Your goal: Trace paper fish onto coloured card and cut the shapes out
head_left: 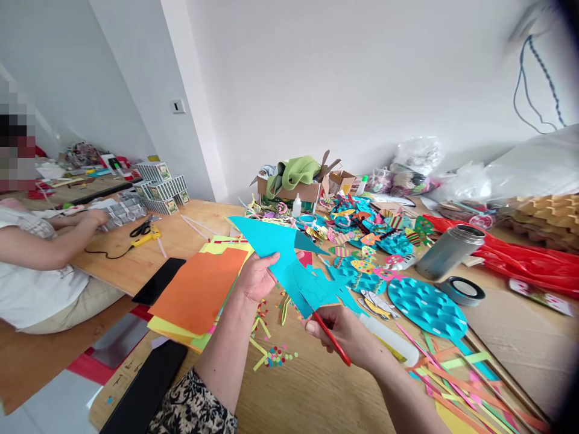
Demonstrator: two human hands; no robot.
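My left hand [259, 276] grips a large blue paper sheet [275, 246] by its left edge, thumb on top, above the wooden table. Faint drawn outlines show on the sheet's lower right part. Red-handled scissors [332, 339] are in my right hand [337, 331], with their blades at the sheet's lower edge. How far the blades are apart is hidden. Orange and yellow paper sheets [201, 289] lie stacked left of my left hand. Small coloured paper dots [275, 357] and yellow-green strips are scattered below the blue sheet.
Blue wavy discs [427, 307], paper fish [362, 266], a glue bottle [393, 343], a metal flask [450, 250] and coloured strips [465, 380] lie to the right. A box [289, 190] stands behind. A person's arm [49, 244] and a yellow glue gun [147, 236] are left.
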